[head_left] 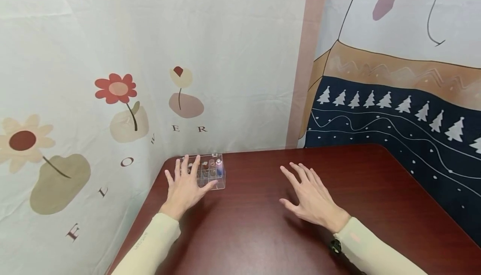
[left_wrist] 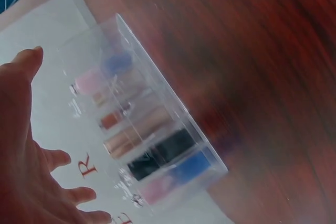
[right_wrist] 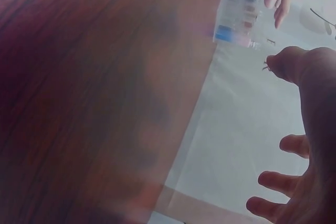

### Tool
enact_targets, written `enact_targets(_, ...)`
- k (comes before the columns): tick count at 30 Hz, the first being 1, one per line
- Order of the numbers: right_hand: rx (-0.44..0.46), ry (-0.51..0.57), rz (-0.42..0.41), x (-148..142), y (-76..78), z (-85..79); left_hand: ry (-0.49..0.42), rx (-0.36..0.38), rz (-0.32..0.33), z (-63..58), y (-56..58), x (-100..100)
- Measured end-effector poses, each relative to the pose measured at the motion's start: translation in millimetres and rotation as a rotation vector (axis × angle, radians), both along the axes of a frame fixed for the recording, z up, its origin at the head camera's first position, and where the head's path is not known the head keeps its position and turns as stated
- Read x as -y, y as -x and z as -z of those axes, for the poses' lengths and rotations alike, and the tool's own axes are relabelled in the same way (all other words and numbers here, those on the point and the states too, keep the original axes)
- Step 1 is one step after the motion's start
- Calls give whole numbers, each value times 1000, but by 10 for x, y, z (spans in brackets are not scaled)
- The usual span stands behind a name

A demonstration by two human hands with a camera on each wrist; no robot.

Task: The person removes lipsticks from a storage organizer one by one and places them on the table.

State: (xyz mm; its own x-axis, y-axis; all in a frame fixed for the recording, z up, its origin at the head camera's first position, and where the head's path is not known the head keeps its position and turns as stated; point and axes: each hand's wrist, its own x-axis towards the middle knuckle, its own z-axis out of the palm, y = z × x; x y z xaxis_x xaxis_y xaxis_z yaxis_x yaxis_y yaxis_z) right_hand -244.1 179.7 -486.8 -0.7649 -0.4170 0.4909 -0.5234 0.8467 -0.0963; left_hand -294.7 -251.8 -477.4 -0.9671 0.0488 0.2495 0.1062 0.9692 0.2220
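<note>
A clear plastic box (head_left: pixel 221 183) with divided compartments stands near the table's far left corner. Through its walls, the left wrist view shows small upright items: a pink-and-blue one (left_wrist: pixel 184 174), a black one (left_wrist: pixel 163 153) and a tan one (left_wrist: pixel 137 132), their kinds too blurred to tell. My left hand (head_left: pixel 185 189) is spread in front of the box and hides its left part in the head view; the left wrist view shows the fingers apart from it. My right hand (head_left: pixel 310 197) hovers over the table's right half, fingers extended, holding nothing.
The dark red-brown table (head_left: pixel 255 216) reaches back to a white curtain (head_left: pixel 240 57) printed with flowers and letters. On the right hangs a dark blue cloth (head_left: pixel 375 120) with white trees. A dark round object (head_left: pixel 335 246) sits at the right wrist.
</note>
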Motion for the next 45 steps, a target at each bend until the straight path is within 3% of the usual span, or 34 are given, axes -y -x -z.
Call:
enact_targets(13,-6,2,-49,179,38,-39,-116,32,13,42,138,278)
enact_targets(23,-6,4,-63,271,49,-60,-193,100,10,60,195,383)
enact_targets(32,-13,15,-74,365,51,-90,-189,61,32,63,214,402)
enact_targets(45,3,6,-114,512,81,-91,-186,18,76,49,156,422)
